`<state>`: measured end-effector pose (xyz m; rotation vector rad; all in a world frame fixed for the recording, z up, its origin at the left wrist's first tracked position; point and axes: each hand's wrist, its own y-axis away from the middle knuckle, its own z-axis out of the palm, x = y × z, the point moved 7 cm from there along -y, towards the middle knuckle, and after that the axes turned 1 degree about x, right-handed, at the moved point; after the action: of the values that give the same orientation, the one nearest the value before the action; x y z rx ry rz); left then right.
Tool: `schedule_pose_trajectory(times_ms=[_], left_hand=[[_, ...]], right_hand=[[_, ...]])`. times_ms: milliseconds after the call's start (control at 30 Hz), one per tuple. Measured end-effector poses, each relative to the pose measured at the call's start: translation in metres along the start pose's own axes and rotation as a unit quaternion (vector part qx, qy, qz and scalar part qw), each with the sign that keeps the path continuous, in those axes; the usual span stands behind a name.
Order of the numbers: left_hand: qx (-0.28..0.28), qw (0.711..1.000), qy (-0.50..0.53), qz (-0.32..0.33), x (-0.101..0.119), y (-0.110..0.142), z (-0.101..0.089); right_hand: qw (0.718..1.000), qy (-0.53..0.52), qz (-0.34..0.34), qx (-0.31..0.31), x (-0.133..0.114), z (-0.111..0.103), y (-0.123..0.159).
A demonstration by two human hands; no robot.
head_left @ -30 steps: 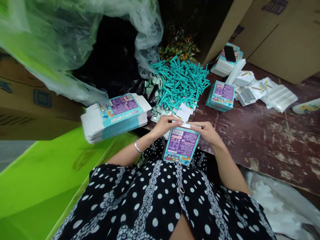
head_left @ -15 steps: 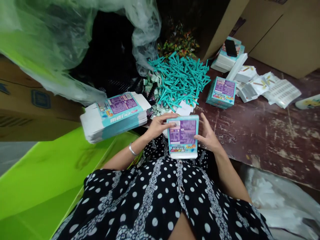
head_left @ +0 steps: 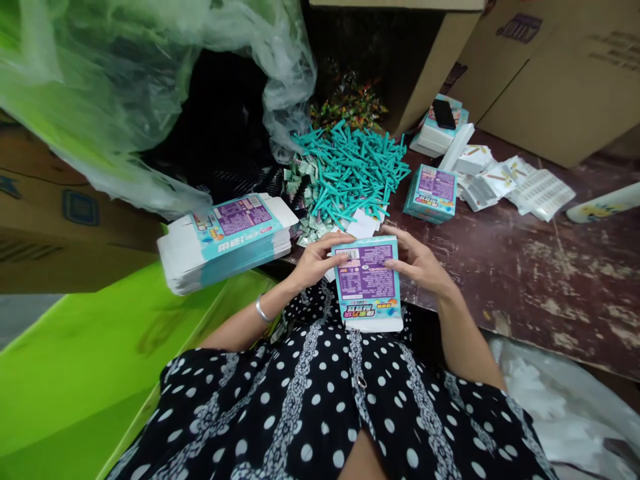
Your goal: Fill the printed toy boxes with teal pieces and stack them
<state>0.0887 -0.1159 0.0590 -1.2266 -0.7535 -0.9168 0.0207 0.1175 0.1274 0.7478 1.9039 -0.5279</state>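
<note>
A teal and purple printed carton (head_left: 367, 283) is held up in front of my chest, its white flap at the lower end. My left hand (head_left: 321, 259) grips its upper left side, thumb on the printed face. From the other side my right hand (head_left: 417, 262) clasps the upper right edge, thumb on the front and fingers behind, partly hidden. Just beyond the carton lie white paper slips (head_left: 363, 225) and a heap of teal plastic pieces (head_left: 357, 173). Small greenish packets (head_left: 303, 183) are piled to the left of that heap.
A stack of flat cartons (head_left: 235, 233) sits at left. One formed box (head_left: 430, 193) stands on the worn table (head_left: 525, 267), near white packs (head_left: 487, 183) and a phone (head_left: 444, 114) on more cartons. A white tube (head_left: 605, 203) lies right. Cardboard boxes (head_left: 565, 87) rise behind.
My right hand has closed onto the carton's right edge, its fingers going behind. The carton has tilted slightly and shows its printed face more fully. The view has shifted a little.
</note>
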Motion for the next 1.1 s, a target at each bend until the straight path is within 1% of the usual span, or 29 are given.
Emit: schedule_pose_trajectory(times_ms=[67,200,267,333,367,400,467,500,533,567,600,633,700,733,800,867,933,967,1033,1067,1100], left_hand=[[-0.003,1.000,-0.004,-0.012,-0.007,0.003,0.000],[-0.010,0.998,0.004,-0.058,-0.032,0.013,0.000],[-0.019,0.997,0.011,-0.077,-0.041,0.015,0.001],[-0.004,0.997,0.012,-0.075,-0.041,0.012,-0.001],[0.022,0.997,0.019,-0.068,-0.038,0.009,-0.006],[0.059,0.996,0.034,-0.059,-0.034,0.006,-0.013],[0.160,0.984,0.070,-0.039,-0.025,0.002,-0.033],[0.208,0.974,0.083,-0.029,-0.020,0.003,-0.043],[0.243,0.966,0.089,-0.023,-0.016,0.005,-0.052],[0.259,0.961,0.092,-0.025,-0.013,0.008,-0.057],[0.257,0.961,0.097,-0.038,-0.012,0.013,-0.059],[0.240,0.963,0.105,-0.061,-0.013,0.019,-0.058],[0.194,0.965,0.125,-0.121,-0.017,0.033,-0.050],[0.182,0.963,0.132,-0.146,-0.019,0.042,-0.047],[0.193,0.958,0.131,-0.167,-0.020,0.058,-0.043],[0.224,0.954,0.119,-0.163,-0.020,0.070,-0.043],[0.241,0.952,0.103,-0.158,-0.021,0.077,-0.047],[0.230,0.954,0.093,-0.168,-0.023,0.079,-0.048],[0.166,0.963,0.042,-0.208,-0.026,0.083,-0.053],[0.130,0.967,-0.015,-0.219,-0.024,0.084,-0.057],[0.100,0.969,-0.092,-0.208,-0.017,0.085,-0.062]], right_hand=[[1.000,-0.004,-0.008,0.020,0.006,0.008,-0.001],[0.999,-0.019,0.010,0.043,0.038,0.021,0.007],[0.998,-0.029,0.023,0.048,0.051,0.023,0.012],[0.997,-0.050,0.030,0.055,0.058,0.020,0.018],[0.996,-0.064,0.034,0.053,0.059,0.017,0.021],[0.995,-0.076,0.041,0.048,0.060,0.016,0.023],[0.993,-0.095,0.064,0.039,0.062,0.012,0.029],[0.990,-0.105,0.079,0.047,0.064,0.010,0.031],[0.986,-0.118,0.091,0.071,0.067,0.006,0.034],[0.980,-0.137,0.099,0.108,0.070,0.002,0.036],[0.971,-0.157,0.103,0.150,0.074,-0.003,0.038],[0.961,-0.176,0.104,0.187,0.077,-0.006,0.040],[0.948,-0.196,0.105,0.228,0.082,-0.006,0.042],[0.946,-0.201,0.109,0.228,0.084,-0.003,0.042],[0.946,-0.215,0.119,0.209,0.087,0.007,0.041],[0.949,-0.221,0.120,0.191,0.086,0.016,0.040],[0.951,-0.202,0.126,0.199,0.084,0.019,0.041],[0.949,-0.191,0.134,0.213,0.084,0.018,0.042],[0.941,-0.186,0.157,0.237,0.086,0.015,0.045],[0.937,-0.191,0.167,0.238,0.088,0.015,0.046],[0.936,-0.196,0.177,0.232,0.089,0.016,0.047]])
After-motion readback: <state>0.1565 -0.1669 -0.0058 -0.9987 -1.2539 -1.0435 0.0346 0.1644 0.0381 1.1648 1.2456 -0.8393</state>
